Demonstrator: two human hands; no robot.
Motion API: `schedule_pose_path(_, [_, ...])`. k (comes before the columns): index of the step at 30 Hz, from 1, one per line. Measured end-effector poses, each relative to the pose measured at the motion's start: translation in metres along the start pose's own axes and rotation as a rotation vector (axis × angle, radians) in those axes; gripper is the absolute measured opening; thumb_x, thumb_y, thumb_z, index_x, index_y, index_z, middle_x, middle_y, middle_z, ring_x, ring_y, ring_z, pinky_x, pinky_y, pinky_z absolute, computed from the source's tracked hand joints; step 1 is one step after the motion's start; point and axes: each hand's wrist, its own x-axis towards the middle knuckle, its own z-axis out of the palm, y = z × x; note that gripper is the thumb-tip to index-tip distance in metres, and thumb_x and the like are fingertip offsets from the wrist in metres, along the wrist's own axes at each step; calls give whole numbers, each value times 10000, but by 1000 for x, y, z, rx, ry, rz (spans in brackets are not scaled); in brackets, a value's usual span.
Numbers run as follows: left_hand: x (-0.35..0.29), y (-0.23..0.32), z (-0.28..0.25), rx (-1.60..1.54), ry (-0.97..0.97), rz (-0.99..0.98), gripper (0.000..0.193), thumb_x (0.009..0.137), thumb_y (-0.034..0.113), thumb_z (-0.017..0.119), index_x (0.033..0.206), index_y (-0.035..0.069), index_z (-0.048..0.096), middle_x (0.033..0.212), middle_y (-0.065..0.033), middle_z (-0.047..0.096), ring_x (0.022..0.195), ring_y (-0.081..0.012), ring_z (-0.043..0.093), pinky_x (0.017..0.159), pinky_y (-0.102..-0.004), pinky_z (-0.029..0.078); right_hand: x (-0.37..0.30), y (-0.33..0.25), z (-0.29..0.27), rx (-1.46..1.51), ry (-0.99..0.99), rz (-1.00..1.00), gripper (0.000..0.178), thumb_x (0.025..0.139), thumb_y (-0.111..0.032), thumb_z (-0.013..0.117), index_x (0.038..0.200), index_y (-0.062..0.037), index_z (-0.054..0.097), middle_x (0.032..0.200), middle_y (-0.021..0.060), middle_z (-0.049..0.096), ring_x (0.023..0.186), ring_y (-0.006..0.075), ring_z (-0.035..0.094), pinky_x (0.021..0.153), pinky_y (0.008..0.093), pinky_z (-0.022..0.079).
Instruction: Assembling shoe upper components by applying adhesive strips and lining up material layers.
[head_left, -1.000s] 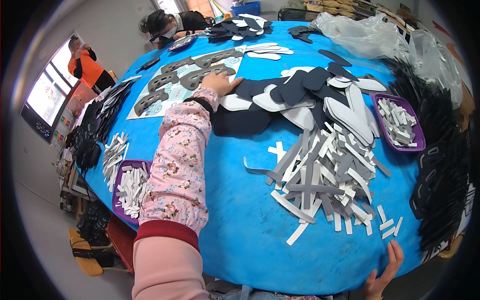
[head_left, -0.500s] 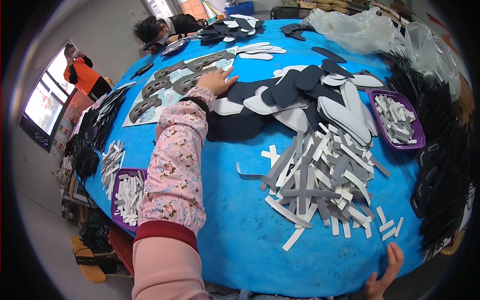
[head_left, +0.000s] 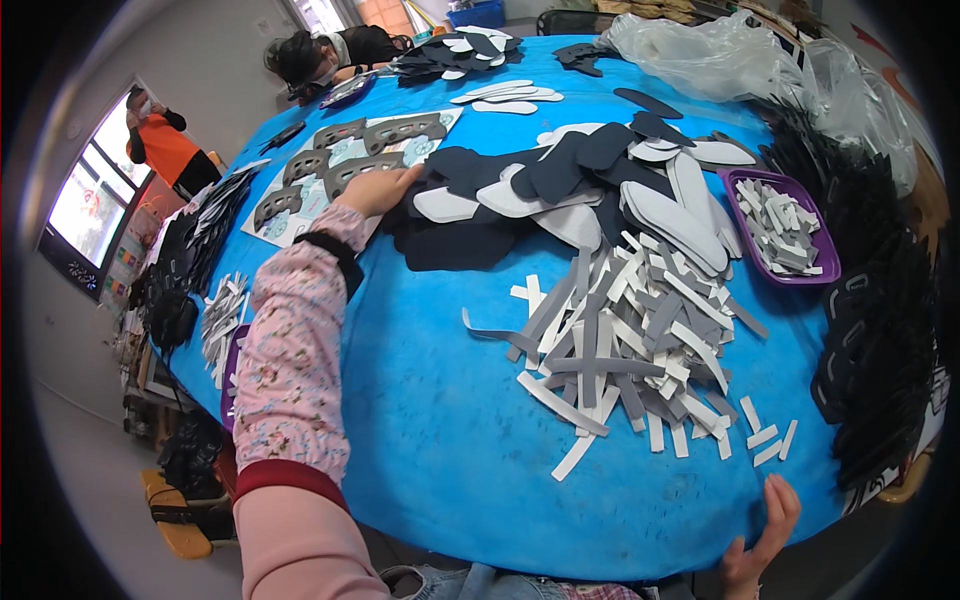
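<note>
My left hand reaches to the left end of a pile of dark and white insoles. Its fingers are pressed together at the edge of a dark insole, partly hiding the contact. At the table's near right edge is my right hand, empty, with thumb and fingers apart. A few loose short white strips lie just beyond its fingertips. Between the hands spreads a heap of white and grey strips. Grey-brown moulded pieces with holes rest on a printed sheet beside my left hand.
A blue cloth covers the table. Purple baskets of short strips stand at the right and left. Black pieces pile along the right edge, below clear plastic bags. A co-worker leans over the far left side.
My left hand has drawn back toward the left and its spread fingers have come together at the pile's edge. The view has shifted slightly. My right hand stays near the loose strips.
</note>
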Motion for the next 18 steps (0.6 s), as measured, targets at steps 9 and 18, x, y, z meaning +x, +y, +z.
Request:
schedule_pose_path(9, [-100, -24, -18, 170, 16, -362, 358, 795, 404, 580, 785, 59, 674, 989, -155, 659, 904, -312, 637, 734, -449, 496, -5, -1, -2, -3, 47, -26, 629, 891, -500, 392, 1232, 23, 474, 1204, 200, 489, 1138, 343, 464, 977, 454, 335])
schedule_pose_path(18, [-99, -43, 21, 81, 255, -436, 336, 752, 282, 634, 848, -40, 639, 860, -217, 655, 823, -352, 648, 730, -431, 517, 4, 1, 5, -3, 53, -75, 574, 912, -445, 394, 1234, 22, 480, 1204, 197, 501, 1131, 338, 473, 972, 442, 346])
